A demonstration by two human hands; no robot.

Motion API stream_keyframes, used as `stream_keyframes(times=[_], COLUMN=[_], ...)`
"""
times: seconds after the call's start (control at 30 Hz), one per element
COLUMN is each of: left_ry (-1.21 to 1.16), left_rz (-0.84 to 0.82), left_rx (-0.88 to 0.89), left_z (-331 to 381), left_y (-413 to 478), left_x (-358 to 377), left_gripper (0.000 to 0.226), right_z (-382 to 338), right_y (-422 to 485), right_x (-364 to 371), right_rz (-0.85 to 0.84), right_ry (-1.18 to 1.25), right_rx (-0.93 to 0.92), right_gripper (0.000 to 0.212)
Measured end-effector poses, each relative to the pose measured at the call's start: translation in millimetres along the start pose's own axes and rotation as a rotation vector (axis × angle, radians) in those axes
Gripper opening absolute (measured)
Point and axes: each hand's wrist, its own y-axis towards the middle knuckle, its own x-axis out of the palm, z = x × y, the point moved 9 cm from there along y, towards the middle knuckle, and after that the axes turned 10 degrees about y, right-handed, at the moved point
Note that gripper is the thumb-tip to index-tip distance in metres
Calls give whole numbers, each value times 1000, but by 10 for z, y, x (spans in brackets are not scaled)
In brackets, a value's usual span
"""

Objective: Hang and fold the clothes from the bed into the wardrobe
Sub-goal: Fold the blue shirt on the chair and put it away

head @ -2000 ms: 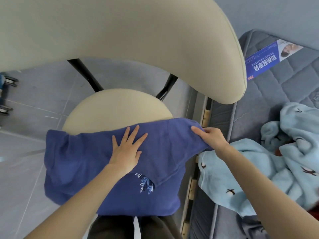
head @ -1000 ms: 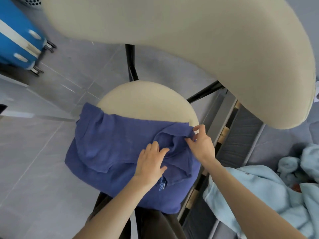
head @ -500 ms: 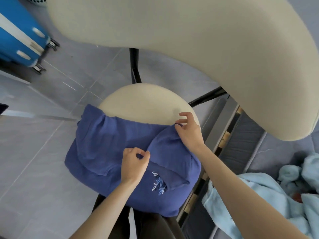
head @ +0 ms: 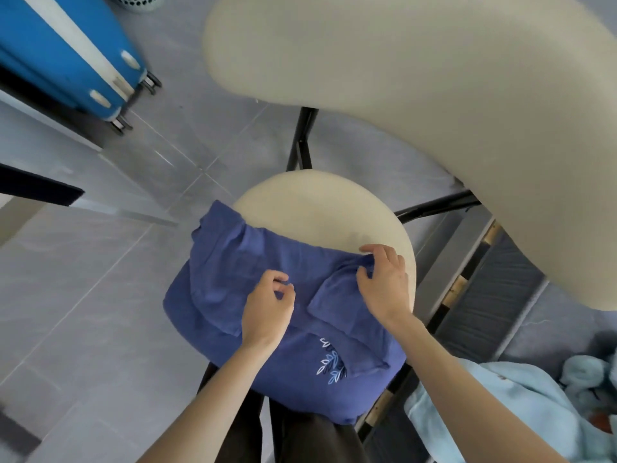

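Note:
A dark blue shirt (head: 233, 279) with a white leaf print lies partly folded on the round cream seat of a chair (head: 320, 212), its near part draped over my lap. My right hand (head: 384, 282) pinches a bunched fold of the shirt at its far right edge, near the seat's rim. My left hand (head: 267, 309) hovers over the middle of the shirt with loosely curled fingers and no cloth visibly between them. The wardrobe is out of view.
The chair's wide cream backrest (head: 434, 78) fills the top right. A blue suitcase (head: 66, 45) stands on the grey tiled floor at top left. The bed frame (head: 467, 295) is on the right, with a light blue blanket (head: 500, 412) at bottom right.
My right hand has folded the shirt's right side inward and now pinches it at the far edge. My left hand, earlier flat on the shirt, has lifted with curled fingers.

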Motion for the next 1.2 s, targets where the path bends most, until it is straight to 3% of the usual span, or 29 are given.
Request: stream_keyframes(times=[0.13, 0.27, 0.4, 0.53, 0.6, 0.73, 0.83, 0.87, 0.93, 1.0, 1.03, 1.1, 1.2], left_ry=[-218, -199, -140, -114, -222, -421, -522, -608, -1003, -1414, -1523, -1566, -1442], left_rz=[235, 474, 267, 133, 79, 238, 389, 367, 147, -86, -126, -131, -223], left_rx=[-47, -122, -213, -109, -102, -94, -106, -161, -319, -414, -464, -557, -599], left_z=[-185, -509, -771, -592, -530, -551, -686, -777, -872, -795, -793, -827, -777], left_y=[4, 114, 487, 714, 775, 682, 450, 404, 354, 350, 364, 394, 425], left_x=[-629, -1205, -1272, -1207, -1135, -1289, -1453, -1422, -1189, -1003, -975, -959, -893], left_gripper=[12, 13, 44, 22, 20, 19, 15, 13, 11, 25, 31, 30, 18], right_z=[-579, -1168, -1558, -1570, -1543, -1488, -1493, -1494, -1502, -1530, -1547, -1562, -1540], right_y=[39, 126, 237, 341, 373, 375, 280, 241, 189, 167, 158, 148, 143], right_x=[322, 818, 1288, 1553, 1551, 1384, 1383, 1417, 1482, 1532, 1554, 1590, 1608], right_rz=[-61, -239, -384, -445, -412, -265, -322, -364, -406, -404, -402, -405, -412], right_ry=[95, 172, 38, 8, 55, 149, 123, 77, -20, -74, -84, -86, -89], right_rx=[-86, -173, -239, -125, -91, -103, -182, -209, -253, -274, -274, -264, -236], right_gripper=[31, 27, 37, 43, 40, 31, 37, 42, 47, 48, 47, 46, 45])
